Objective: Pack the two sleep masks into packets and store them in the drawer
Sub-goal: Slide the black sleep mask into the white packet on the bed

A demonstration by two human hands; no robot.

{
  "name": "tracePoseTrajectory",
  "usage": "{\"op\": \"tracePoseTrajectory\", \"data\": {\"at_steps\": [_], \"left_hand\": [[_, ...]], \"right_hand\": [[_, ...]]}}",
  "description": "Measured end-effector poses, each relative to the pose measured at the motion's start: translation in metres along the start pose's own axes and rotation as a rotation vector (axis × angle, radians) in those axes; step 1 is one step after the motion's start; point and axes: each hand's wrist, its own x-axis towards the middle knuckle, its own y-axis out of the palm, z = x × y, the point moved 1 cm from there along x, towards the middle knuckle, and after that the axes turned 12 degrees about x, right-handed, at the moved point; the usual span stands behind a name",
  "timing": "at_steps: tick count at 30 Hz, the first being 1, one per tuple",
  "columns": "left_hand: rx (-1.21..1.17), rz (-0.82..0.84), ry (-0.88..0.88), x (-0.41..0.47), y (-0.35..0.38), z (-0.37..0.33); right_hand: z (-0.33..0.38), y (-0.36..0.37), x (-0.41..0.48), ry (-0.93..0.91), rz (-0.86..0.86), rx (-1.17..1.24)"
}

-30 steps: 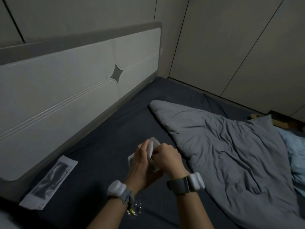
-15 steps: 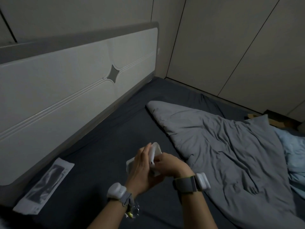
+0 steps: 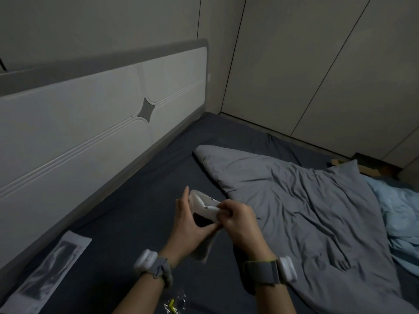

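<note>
Head view: packet held in both hands above bed

Left hand [image 3: 186, 225] and right hand [image 3: 238, 219] each grip one white packet [image 3: 205, 206], possibly with a dark mask inside. A second packet [image 3: 48, 271] lies flat on the bed [image 3: 127, 214] beside the headboard [image 3: 90, 123].

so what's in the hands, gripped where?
One white packet, held by both hands. Left hand grips its left edge and underside; right hand pinches its right end. Contents are unclear.

Flat packet [image 3: 43, 275] cut off at lower-left edge; dark contents blurred, perhaps mask.
</note>
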Motion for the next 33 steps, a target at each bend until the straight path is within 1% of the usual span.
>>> {"op": "tracePoseTrajectory", "data": {"at_steps": [2, 5, 8, 10, 12, 19, 23, 27, 29, 33], "left_hand": [[-0.146, 0.040, -0.035, 0.004, -0.008, -0.002], [-0.310, 0.014, -0.043, 0.010, -0.019, -0.011], [-0.480, 0.030, -0.059, 0.012, -0.023, -0.018], [-0.539, 0.048, -0.073, 0.012, -0.023, -0.022], [-0.581, 0.039, -0.088, 0.011, -0.025, -0.028], [-0.645, 0.004, -0.105, 0.008, -0.030, -0.045], [-0.618, 0.117, -0.080, 0.008, -0.037, -0.045], [-0.481, 0.210, -0.035, 0.007, -0.045, -0.051], [-0.503, 0.230, -0.067, 0.005, -0.043, -0.055], [-0.563, 0.211, -0.112, 0.000, -0.035, -0.059]], "right_hand": [[-0.005, -0.006, 0.000, -0.021, -0.027, 0.117], [-0.010, -0.015, 0.000, -0.019, -0.036, 0.325], [-0.008, -0.021, -0.002, -0.034, -0.048, 0.534], [-0.006, -0.024, -0.004, -0.035, -0.051, 0.695], [-0.005, -0.025, -0.004, -0.009, -0.066, 0.791], [-0.004, -0.028, -0.007, 0.037, -0.139, 0.814], [-0.002, -0.032, -0.009, 0.051, -0.131, 0.814], [0.002, -0.032, -0.010, 0.055, -0.099, 0.789], [0.005, -0.031, -0.012, 0.049, -0.085, 0.795], [0.010, -0.033, -0.016, 0.015, -0.044, 0.850]]}}
